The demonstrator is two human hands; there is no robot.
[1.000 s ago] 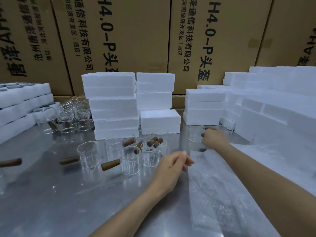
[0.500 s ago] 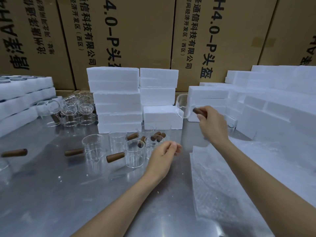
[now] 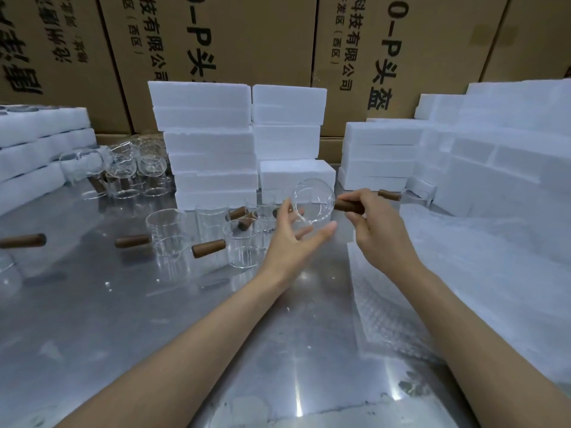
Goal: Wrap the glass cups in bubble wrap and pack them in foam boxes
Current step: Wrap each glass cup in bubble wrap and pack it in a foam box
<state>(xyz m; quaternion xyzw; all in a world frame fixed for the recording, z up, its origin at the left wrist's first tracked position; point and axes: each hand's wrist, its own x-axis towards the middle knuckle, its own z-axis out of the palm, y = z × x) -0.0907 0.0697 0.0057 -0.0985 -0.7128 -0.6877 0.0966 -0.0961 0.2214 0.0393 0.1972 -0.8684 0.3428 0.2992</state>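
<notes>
Head view takes in a wall of brown cardboard cartons (image 3: pixel 247 50) printed with black characters, filling the upper frame from edge to edge. Below them a steel table (image 3: pixel 129 329) spans the lower frame. White foam boxes (image 3: pixel 205 149) stand in stacks at upper centre, with more stacks at the left edge (image 3: pixel 34 149) and a large heap along the right side (image 3: pixel 494 156). A sheet of bubble wrap (image 3: pixel 401 304) lies flat on the table at lower right, under the right forearm. A cluster of glass cups with wooden handles (image 3: pixel 244 247) stands on the table left of centre, and another group of glass cups (image 3: pixel 123 171) sits at upper left beside the central foam stack.

At frame centre, the held glass cup (image 3: pixel 313 200) is lifted off the table, tipped on its side with its mouth facing the camera. The right hand (image 3: pixel 377 233) grips its brown wooden handle (image 3: pixel 347 206), fingers curled around it. The left hand (image 3: pixel 293 239) is spread, fingers relaxed, fingertips at the lower rim of the cup; actual contact is unclear. One more wooden-handled cup (image 3: pixel 411 197) stands just right of the right hand, near the foam heap.
</notes>
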